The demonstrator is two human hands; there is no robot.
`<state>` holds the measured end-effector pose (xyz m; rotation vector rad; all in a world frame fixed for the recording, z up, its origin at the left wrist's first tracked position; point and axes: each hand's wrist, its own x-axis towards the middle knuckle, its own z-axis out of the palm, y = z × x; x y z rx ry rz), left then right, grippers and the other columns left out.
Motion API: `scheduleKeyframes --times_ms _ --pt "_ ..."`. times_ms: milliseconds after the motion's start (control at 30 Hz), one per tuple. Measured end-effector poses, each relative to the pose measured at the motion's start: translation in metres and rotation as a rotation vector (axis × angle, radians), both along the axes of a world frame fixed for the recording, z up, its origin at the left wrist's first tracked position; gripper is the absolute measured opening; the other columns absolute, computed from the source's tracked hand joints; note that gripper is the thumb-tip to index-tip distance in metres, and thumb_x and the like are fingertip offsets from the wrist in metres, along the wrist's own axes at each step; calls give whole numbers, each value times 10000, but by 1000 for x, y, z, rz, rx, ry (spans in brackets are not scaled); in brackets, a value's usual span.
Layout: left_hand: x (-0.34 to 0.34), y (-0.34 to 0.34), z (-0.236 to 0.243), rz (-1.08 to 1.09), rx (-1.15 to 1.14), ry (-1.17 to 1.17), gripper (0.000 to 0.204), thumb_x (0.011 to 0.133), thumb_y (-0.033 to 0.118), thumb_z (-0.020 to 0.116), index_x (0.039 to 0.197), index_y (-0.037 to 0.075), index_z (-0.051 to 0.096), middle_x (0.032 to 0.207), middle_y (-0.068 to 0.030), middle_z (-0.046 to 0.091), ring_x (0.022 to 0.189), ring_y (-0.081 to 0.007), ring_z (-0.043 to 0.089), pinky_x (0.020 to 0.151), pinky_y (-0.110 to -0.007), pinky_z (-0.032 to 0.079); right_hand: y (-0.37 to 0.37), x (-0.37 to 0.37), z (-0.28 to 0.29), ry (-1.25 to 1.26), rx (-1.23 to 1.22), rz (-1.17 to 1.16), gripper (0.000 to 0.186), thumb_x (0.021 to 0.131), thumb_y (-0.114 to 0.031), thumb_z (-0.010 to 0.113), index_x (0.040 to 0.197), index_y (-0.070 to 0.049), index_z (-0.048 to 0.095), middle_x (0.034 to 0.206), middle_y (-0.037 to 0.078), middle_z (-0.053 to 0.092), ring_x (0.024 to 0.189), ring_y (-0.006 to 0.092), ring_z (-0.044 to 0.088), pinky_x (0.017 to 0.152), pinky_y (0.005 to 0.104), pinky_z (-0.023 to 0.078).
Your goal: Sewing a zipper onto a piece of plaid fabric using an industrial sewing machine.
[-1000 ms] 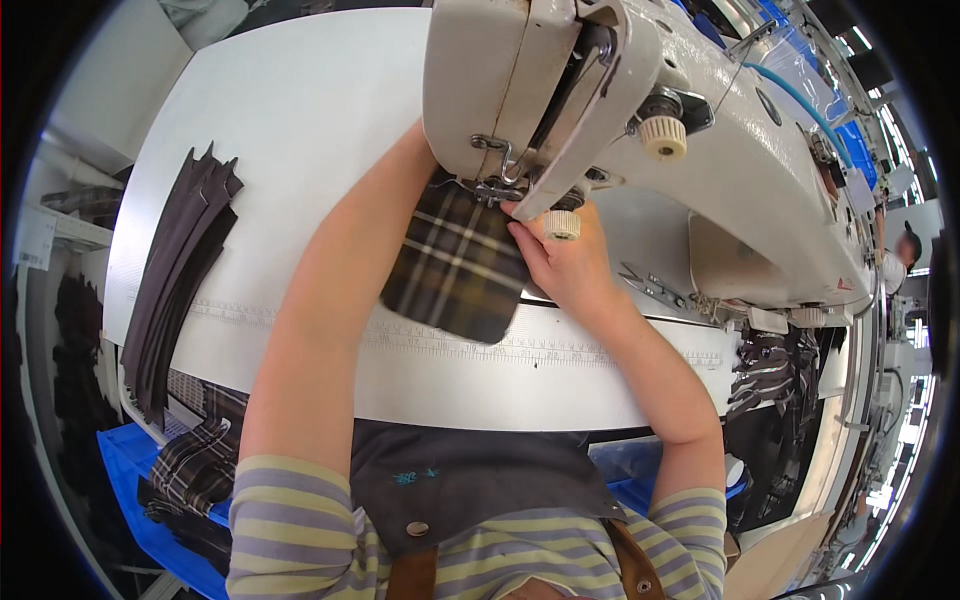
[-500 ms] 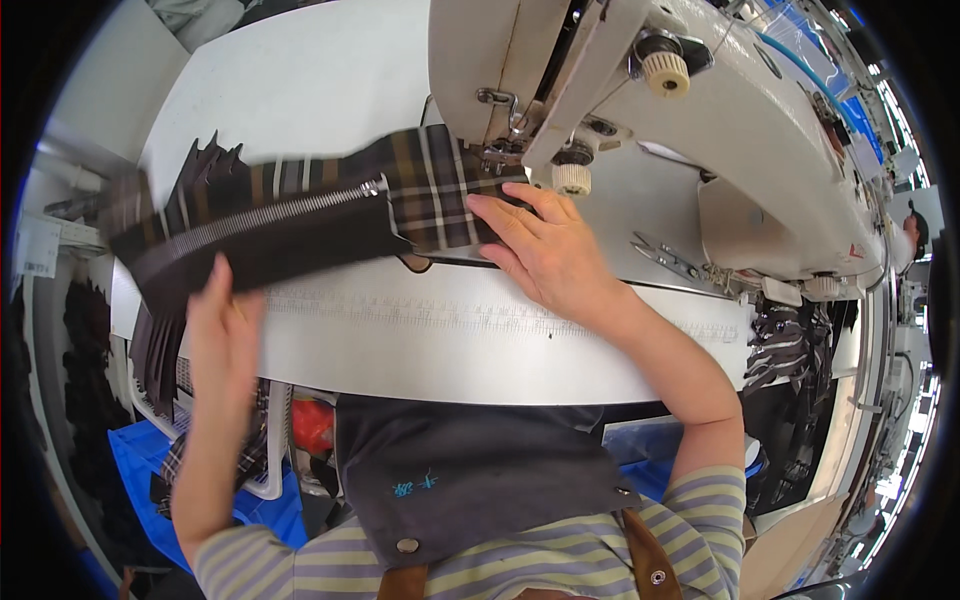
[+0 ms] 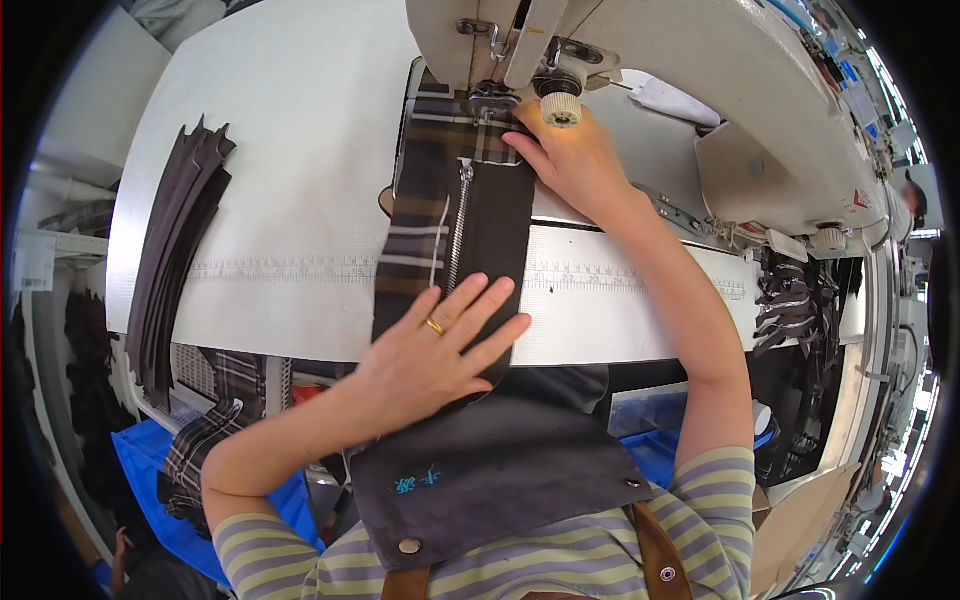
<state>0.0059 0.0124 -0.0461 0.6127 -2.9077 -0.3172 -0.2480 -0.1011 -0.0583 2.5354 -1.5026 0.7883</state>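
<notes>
A plaid and black fabric piece [image 3: 415, 215] with a metal zipper [image 3: 460, 225] lies lengthwise toward me on the white sewing table. Its far end is at the presser foot [image 3: 492, 100] of the sewing machine [image 3: 720, 60]. Flat on the near part of the fabric, with fingers spread, is my left hand [image 3: 430, 345]. My right hand [image 3: 582, 165] is beside the presser foot at the fabric's right edge. Thumb and forefinger there are stretched out and apart; its other fingers are partly hidden behind the machine's cream knob [image 3: 561, 110].
A stack of dark fabric strips [image 3: 180, 250] hangs over the table's left edge. Below stand a white basket [image 3: 190, 375] and a blue bin [image 3: 150, 470] with plaid cloth. Small metal snips [image 3: 665, 205] lie right of my right wrist; dark pieces [image 3: 785, 300] are bundled farther right.
The fabric piece has swung from lying crosswise to pointing toward me. My left hand has moved right and come down on it; my right hand has shifted farther away, beside the presser foot.
</notes>
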Motion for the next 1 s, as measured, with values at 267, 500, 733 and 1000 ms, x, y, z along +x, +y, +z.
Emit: scheduleKeyframes --times_ms 267,500,733,1000 --pt "3 -37 -3 318 316 607 287 875 96 611 1159 60 628 1187 -139 612 1129 -306 571 954 -432 455 48 28 2 21 -258 383 230 718 -126 630 936 -58 659 1024 48 665 958 190 602 794 310 470" --pt "8 -124 -16 231 -12 416 146 853 37 614 983 53 678 1090 -56 660 985 -243 627 999 -480 397 38 48 34 436 -156 503 89 806 -170 575 850 -107 620 931 -5 604 862 136 551 765 282 419" --pt "7 -122 -19 279 -23 431 111 842 64 644 945 79 680 1087 -7 668 972 -204 636 1087 -582 228 36 44 33 451 -74 507 162 744 -144 599 891 -80 624 907 13 575 824 154 547 723 283 441" --pt "7 -122 -18 297 -13 427 105 842 64 648 937 95 680 1072 8 673 962 -197 638 1096 -583 215 35 42 30 387 -128 481 81 775 -177 587 725 -113 590 860 -2 571 789 145 563 682 272 451"
